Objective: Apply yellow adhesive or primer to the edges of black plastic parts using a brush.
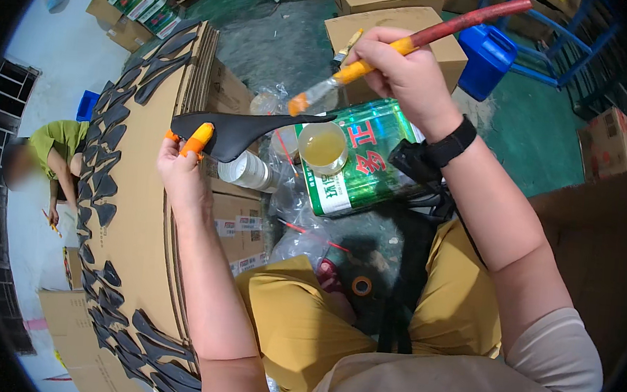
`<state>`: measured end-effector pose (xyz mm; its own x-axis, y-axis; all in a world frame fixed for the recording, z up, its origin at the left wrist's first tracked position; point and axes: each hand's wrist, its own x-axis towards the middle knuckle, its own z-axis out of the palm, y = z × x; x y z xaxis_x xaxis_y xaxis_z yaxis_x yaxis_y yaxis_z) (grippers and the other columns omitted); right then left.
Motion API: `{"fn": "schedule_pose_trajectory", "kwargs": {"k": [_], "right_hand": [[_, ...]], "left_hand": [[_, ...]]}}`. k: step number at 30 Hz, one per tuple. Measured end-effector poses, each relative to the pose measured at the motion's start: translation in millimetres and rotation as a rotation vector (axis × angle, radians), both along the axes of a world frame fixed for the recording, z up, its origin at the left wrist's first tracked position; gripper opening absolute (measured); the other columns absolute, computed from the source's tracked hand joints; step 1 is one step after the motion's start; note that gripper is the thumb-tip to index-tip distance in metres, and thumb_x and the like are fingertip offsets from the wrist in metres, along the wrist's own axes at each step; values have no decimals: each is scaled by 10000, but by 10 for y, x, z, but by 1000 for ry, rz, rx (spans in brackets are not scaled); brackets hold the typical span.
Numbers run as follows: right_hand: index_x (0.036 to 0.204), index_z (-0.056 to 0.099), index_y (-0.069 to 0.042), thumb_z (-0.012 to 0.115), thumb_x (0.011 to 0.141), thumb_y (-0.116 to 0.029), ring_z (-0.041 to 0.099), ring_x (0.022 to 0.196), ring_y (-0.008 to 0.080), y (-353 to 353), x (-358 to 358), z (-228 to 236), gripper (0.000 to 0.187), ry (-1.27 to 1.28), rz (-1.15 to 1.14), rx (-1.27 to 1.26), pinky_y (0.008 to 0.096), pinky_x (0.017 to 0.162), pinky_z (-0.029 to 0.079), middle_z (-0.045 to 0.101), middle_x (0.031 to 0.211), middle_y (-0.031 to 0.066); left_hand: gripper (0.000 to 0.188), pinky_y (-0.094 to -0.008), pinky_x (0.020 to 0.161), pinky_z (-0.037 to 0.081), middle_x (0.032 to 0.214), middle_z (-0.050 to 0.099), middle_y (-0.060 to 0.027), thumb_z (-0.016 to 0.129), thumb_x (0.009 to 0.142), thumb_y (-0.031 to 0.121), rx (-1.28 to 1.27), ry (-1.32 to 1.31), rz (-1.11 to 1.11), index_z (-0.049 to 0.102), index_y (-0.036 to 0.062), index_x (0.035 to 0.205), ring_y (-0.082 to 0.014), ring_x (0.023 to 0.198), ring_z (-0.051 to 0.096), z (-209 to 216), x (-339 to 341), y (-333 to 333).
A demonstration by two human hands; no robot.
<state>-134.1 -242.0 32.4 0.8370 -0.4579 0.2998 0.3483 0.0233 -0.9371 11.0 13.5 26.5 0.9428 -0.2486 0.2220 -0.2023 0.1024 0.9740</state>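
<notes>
My left hand (182,165), with orange covers on the thumb and a fingertip, holds a flat black curved piece (241,128) by its wider left end. My right hand (404,74) grips a long brush (414,42) with a red and orange handle; its bristle tip (300,104) touches the narrow right end of the black piece. Just below the brush sits a small cup of yellowish liquid (323,147) on top of a green rectangular tin (364,159).
A stack of cardboard sheets (147,205) at my left carries several black pieces laid out along its edges. Cardboard boxes (397,22) and a blue plastic can (486,56) stand ahead. A person in a green shirt (55,153) crouches at far left.
</notes>
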Motion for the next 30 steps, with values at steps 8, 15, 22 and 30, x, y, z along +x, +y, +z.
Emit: {"fn": "schedule_pose_trajectory", "kwargs": {"k": [8,15,22,30], "right_hand": [[723,603,-8,601,799,-194,481,499,87,251,80,-80,201,-89,-85,-251,251,473,377,535,581,21],[715,612,4,572,813,-147,541,648,81,99,-64,-25,184,77,-135,-441,235,600,441,593,667,11],[717,583,-3,585,790,-177,526,551,148,377,-21,-29,188,-129,-60,-362,288,528,417,550,596,54],[702,583,-4,560,786,-166,505,542,129,77,-173,32,183,42,-148,-464,287,515,395,547,590,54]], "left_hand": [[329,-180,660,436,996,600,-103,429,794,-73,14,123,-47,512,-39,1110,-88,727,534,-7,-62,-156],[337,-120,534,413,990,581,-94,369,829,-16,-13,175,13,485,-10,1145,-31,591,469,-17,-19,-89],[313,-152,566,443,1006,585,-94,383,853,5,16,210,-67,483,-16,1149,-54,642,505,-74,2,-110],[317,-145,555,438,1013,574,-99,378,847,1,-31,211,-46,463,-8,1153,-54,637,495,-44,79,26]]}}
